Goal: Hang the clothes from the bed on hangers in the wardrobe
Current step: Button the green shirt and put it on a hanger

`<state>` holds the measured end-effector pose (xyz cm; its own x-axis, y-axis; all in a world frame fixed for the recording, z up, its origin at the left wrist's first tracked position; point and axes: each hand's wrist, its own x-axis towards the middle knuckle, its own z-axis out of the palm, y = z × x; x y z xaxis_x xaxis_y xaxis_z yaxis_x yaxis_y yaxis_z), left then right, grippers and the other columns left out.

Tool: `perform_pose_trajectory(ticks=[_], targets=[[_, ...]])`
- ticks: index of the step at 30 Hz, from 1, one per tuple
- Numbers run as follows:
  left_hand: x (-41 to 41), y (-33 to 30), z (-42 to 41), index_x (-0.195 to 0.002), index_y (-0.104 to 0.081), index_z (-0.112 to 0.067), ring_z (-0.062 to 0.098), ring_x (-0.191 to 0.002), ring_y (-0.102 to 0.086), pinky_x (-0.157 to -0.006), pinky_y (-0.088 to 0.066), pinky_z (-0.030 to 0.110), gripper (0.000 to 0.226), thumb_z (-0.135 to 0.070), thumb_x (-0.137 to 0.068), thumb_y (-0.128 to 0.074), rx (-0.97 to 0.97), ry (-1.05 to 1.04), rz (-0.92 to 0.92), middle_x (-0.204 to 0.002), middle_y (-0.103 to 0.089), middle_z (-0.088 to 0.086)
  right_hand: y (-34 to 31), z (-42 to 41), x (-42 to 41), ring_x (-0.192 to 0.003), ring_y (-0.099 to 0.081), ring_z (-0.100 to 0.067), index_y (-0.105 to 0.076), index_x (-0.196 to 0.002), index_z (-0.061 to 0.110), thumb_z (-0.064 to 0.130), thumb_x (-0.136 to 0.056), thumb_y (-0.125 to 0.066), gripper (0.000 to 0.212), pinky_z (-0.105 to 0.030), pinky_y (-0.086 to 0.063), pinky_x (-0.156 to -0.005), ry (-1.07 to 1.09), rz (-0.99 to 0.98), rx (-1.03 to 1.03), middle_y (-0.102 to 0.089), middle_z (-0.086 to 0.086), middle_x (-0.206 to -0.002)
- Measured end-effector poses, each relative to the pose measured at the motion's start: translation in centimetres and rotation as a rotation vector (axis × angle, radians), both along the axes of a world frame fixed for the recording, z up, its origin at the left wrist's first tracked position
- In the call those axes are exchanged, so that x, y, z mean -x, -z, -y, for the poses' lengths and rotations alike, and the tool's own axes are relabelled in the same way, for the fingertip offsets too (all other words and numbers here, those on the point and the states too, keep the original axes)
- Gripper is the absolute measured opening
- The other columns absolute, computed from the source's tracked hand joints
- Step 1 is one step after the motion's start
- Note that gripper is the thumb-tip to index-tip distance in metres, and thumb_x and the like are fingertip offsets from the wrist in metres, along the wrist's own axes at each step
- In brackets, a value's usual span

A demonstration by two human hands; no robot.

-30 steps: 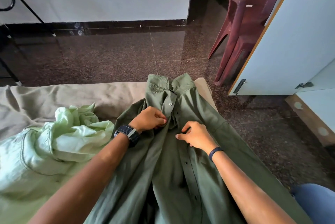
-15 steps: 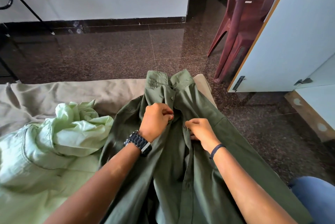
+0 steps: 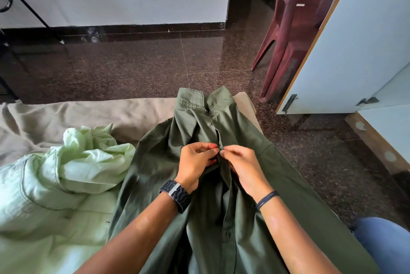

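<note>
The dark green shirt [image 3: 244,185] lies flat on the bed [image 3: 66,116], with its collar at the far edge of the bed. Both hands are on the front of the dark green shirt, below its collar and the 2 buttons that show there. The left hand [image 3: 195,164] pinches the left side of the button strip, and the right hand [image 3: 240,168] pinches the right side, so their fingertips almost meet in the middle. A black watch [image 3: 176,195] is on the left wrist and a thin dark band [image 3: 267,199] is on the right wrist. A crumpled light green shirt [image 3: 55,180] lies on the bed, just left of the dark green shirt. Past the collar and to the right, a white wardrobe door [image 3: 355,52] stands open, with dark red chairs [image 3: 295,29] beside it
</note>
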<state>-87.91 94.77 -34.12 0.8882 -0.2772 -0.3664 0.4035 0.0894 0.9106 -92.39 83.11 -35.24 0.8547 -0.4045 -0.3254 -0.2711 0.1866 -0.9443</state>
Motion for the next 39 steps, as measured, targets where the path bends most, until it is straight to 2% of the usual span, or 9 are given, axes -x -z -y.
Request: perform_pose_trajectory(ticks=[5,10,17,22,27,29,33,36,39], targets=[[0.2,0.4,0.1,-0.083,-0.067,-0.004,0.014,-0.066,-0.064,-0.063,-0.055,0.020,0.008,0.003,-0.086,-0.063,-0.009,-0.019,-0.008,-0.074,-0.066,0.010,0.1,0.0,0.2,-0.088,-0.067,-0.019,-0.071,-0.088,0.012,0.002,-0.086,-0.065,0.012,-0.027,-0.052,-0.079,-0.030,-0.002,0.059,-0.072,-0.013,-0.090],[0.3,0.9,0.8,-0.082,-0.068,-0.007,0.021,-0.074,-0.065,-0.071,-0.055,0.028,0.007,-0.001,-0.085,-0.066,-0.083,-0.058,0.010,-0.078,-0.066,0.016,0.0,-0.2,0.7,-0.090,-0.066,-0.026,-0.071,-0.093,0.002,0.001,-0.087,-0.063,0.010,-0.037,-0.052,-0.085,0.057,-0.007,-0.056,-0.070,-0.022,-0.097],[0.5,1.0,0.5,-0.083,-0.068,-0.006,0.025,-0.081,-0.065,-0.086,-0.054,0.039,0.006,-0.001,-0.086,-0.065,-0.039,-0.024,-0.024,-0.083,-0.067,0.017,-0.2,-0.2,0.8,-0.085,-0.064,-0.022,-0.070,-0.090,0.004,0.000,-0.088,-0.062,0.009,-0.028,-0.050,-0.075,0.043,-0.010,-0.091,-0.070,-0.016,-0.088],[0.5,0.9,0.5,-0.084,-0.068,-0.005,0.027,-0.080,-0.065,-0.087,-0.054,0.043,0.004,-0.002,-0.085,-0.066,-0.077,-0.029,-0.001,-0.083,-0.068,0.019,-0.6,-0.2,0.9,-0.062,-0.066,-0.015,-0.067,-0.082,0.006,0.006,-0.095,-0.054,0.019,-0.022,-0.053,-0.057,0.065,-0.010,-0.227,-0.069,-0.004,-0.066],[0.7,1.3,0.6,-0.084,-0.068,-0.005,0.035,-0.083,-0.067,-0.083,-0.056,0.045,0.006,0.000,-0.086,-0.065,-0.083,-0.050,-0.005,-0.091,-0.067,0.029,-0.5,-0.2,1.1,-0.062,-0.068,-0.015,-0.065,-0.089,-0.001,0.002,-0.096,-0.050,0.017,-0.023,-0.055,-0.058,0.008,0.044,-0.252,-0.068,-0.008,-0.072],[0.7,1.4,0.6,-0.084,-0.068,-0.004,0.032,-0.078,-0.067,-0.080,-0.058,0.042,0.007,0.001,-0.086,-0.064,-0.079,-0.044,-0.002,-0.087,-0.068,0.025,-0.5,-0.2,1.0,-0.064,-0.069,-0.016,-0.066,-0.089,-0.002,-0.002,-0.093,-0.054,0.013,-0.022,-0.055,-0.059,-0.014,0.048,-0.192,-0.068,-0.011,-0.075],[0.9,1.6,0.3,-0.089,-0.065,0.001,0.020,-0.066,-0.067,-0.066,-0.058,0.027,0.012,0.005,-0.091,-0.054,-0.049,-0.020,-0.003,-0.082,-0.069,0.019,0.0,-0.5,0.6,-0.066,-0.070,-0.023,-0.065,-0.085,0.000,-0.005,-0.088,-0.061,0.007,-0.027,-0.057,-0.062,-0.031,0.030,0.017,-0.064,-0.018,-0.078],[1.2,1.6,0.3,-0.092,-0.063,0.005,0.018,-0.064,-0.066,-0.061,-0.057,0.024,0.013,0.007,-0.091,-0.050,0.031,-0.035,-0.056,-0.079,-0.067,0.017,0.1,-1.0,0.6,-0.066,-0.071,-0.021,-0.067,-0.083,0.005,-0.002,-0.086,-0.064,0.008,-0.026,-0.058,-0.061,-0.025,0.035,0.251,-0.065,-0.011,-0.077],[1.6,1.7,0.3,-0.090,-0.064,0.004,0.019,-0.066,-0.069,-0.059,-0.056,0.024,0.013,0.006,-0.092,-0.051,0.082,-0.056,-0.088,-0.078,-0.068,0.018,0.2,-1.3,0.8,-0.061,-0.066,-0.006,-0.067,-0.082,0.010,0.004,-0.083,-0.067,0.006,-0.018,-0.055,-0.057,-0.018,0.057,0.519,-0.065,0.001,-0.071]])
